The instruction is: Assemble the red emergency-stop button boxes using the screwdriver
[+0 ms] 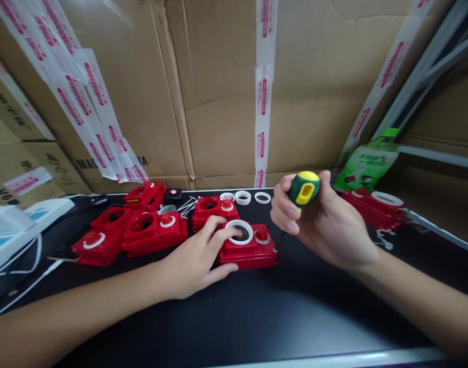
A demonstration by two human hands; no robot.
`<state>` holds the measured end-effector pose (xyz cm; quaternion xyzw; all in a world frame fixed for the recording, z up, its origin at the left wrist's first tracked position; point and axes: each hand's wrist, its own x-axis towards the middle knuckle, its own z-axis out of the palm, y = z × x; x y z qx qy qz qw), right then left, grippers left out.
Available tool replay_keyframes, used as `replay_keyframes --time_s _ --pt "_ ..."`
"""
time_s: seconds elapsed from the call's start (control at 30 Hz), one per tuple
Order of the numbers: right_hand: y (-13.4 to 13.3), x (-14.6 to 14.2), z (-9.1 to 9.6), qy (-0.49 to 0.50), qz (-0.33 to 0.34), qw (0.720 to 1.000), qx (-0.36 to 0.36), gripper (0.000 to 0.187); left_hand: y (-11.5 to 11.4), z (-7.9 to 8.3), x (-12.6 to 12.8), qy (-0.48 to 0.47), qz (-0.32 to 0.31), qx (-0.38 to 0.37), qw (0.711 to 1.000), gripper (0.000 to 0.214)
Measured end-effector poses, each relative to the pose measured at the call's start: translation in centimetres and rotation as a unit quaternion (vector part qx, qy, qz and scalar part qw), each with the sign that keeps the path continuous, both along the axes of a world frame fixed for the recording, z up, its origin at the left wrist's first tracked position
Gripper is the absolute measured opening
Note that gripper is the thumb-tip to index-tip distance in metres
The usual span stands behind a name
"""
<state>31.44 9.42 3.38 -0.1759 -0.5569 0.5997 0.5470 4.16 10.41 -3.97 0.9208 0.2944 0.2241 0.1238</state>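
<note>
My left hand [203, 258] grips a red plastic box [252, 260] resting on the black table. Its fingertips reach into the white ring [250, 235] on the box's top, and the thumb presses along the front side. Beside the ring sits a round red knob [262, 235]. Held in my right hand [333, 230] is a screwdriver [305, 189] with a green and yellow handle. The dark shaft slants down to the box's right corner, near a small screw [275, 250]; whether the tip sits in the screw I cannot tell.
Several similar red boxes [155, 237] stand to the left and behind. White rings [262, 198] and metal pins [187, 205] lie at the back. At right are another red box [374, 209] and a green bottle [368, 161]. A power strip [45, 209] lies left; large cartons [218, 102] form the back.
</note>
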Motion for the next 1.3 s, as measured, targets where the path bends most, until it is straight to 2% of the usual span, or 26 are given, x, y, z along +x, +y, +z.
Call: replay_keyframes --time_s 0.17,0.67,0.9,1.03,1.2,1.3 --pt "-0.01 0.03 0.01 0.001 0.000 1.000 0.005 0.044 -0.01 -0.03 0.00 -0.001 -0.001 0.004 1.000 0.059" --pt "-0.34 -0.14 0.33 -0.017 -0.014 1.000 0.002 0.052 0.05 -0.02 -0.02 0.001 0.002 0.008 1.000 0.057" --pt "-0.44 -0.36 0.45 -0.027 -0.033 0.999 0.015 0.043 -0.07 0.15 0.02 0.009 0.003 0.003 1.000 0.058" --pt "-0.45 -0.24 0.36 -0.016 -0.022 1.000 0.010 0.048 -0.01 0.11 0.05 0.010 0.004 0.003 1.000 0.058" --pt "-0.42 -0.07 0.19 -0.016 -0.014 0.999 0.029 0.042 -0.02 0.02 0.00 0.007 0.003 0.007 1.000 0.058" --pt "-0.36 -0.07 0.24 -0.020 -0.016 0.999 0.019 0.046 -0.04 0.00 -0.04 0.004 0.002 0.007 1.000 0.058"
